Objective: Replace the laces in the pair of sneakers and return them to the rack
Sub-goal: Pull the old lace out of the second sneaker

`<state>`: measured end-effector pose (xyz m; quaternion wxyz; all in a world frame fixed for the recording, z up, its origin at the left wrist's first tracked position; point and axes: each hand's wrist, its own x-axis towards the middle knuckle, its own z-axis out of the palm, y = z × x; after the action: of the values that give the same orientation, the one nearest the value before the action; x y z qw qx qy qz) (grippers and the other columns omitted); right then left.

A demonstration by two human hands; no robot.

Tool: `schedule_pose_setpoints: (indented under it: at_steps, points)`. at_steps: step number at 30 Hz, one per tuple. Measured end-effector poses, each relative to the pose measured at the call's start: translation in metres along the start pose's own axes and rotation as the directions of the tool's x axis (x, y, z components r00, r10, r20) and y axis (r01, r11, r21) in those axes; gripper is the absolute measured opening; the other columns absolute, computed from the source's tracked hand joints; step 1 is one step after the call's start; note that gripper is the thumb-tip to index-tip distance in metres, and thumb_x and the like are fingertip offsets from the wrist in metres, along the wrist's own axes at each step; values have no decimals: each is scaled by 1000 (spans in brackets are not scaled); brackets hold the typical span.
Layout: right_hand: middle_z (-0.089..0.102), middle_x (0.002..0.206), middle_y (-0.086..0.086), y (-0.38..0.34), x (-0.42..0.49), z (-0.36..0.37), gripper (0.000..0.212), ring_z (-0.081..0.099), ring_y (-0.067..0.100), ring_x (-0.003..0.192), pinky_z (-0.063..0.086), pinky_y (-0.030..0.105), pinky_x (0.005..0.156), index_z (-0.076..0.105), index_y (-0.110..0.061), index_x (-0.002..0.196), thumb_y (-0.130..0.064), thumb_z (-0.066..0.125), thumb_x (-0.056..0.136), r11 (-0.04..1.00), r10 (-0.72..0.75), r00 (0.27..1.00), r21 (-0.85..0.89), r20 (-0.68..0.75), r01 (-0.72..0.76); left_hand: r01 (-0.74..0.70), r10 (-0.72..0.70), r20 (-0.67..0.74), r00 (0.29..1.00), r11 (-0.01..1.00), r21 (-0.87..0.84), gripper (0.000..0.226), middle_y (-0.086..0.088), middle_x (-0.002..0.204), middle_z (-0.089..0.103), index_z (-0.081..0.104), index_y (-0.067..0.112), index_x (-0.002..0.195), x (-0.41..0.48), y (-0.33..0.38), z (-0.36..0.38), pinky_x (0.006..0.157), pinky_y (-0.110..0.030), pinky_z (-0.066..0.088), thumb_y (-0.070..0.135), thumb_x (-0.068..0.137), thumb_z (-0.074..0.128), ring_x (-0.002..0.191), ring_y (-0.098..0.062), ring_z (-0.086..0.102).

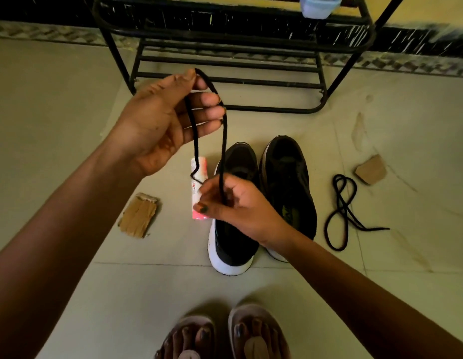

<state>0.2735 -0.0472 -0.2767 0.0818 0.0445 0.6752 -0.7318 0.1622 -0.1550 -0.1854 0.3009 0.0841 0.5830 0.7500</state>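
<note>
Left hand (160, 120) and right hand (235, 206) both pinch a thin black cord lace (223, 141) above black white-soled sneakers (287, 177)

Left hand (158, 120), upper centre-left, palm up, pinches a thin black cord shoelace (223, 141); right hand (235, 206) below pinches it too.

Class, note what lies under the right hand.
A black sneaker and a pink packet lie below the right hand, which hides the sneaker's middle and part of the packet.
</note>
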Motion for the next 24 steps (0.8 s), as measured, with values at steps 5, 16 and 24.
schedule_pose_setpoints:
  at_steps: [5,16,24]
  points:
    - [59,121,1,0,12,-2,57,58,7,111,49,26,95,49,-21,124,-15,77,74,998,-63,972,0,-225,65,31,-28,123,992,999,-19,25,3,70,64,56,16,84,-7,-5,16,68,-24,57,26,99,38,69,-10,65]
    - [39,47,-9,-4,-9,-30,25,30,5,44,26,23,44,56,-16,75,-40,51,82,993,-88,917,34,-390,110,-156,80,-346,935,967,-200,23,13,56,49,51,25,78,10,17,-53,51,-13,39,28,98,41,47,1,42]
    - [65,81,-5,-15,2,-65,33,63,12,97,48,33,93,60,-17,70,-23,41,97,933,-27,840,289,-541,216,233,-125,-349,929,929,288,20,-1,76,62,62,16,81,11,-42,-62,61,-21,56,19,96,49,57,-7,64]
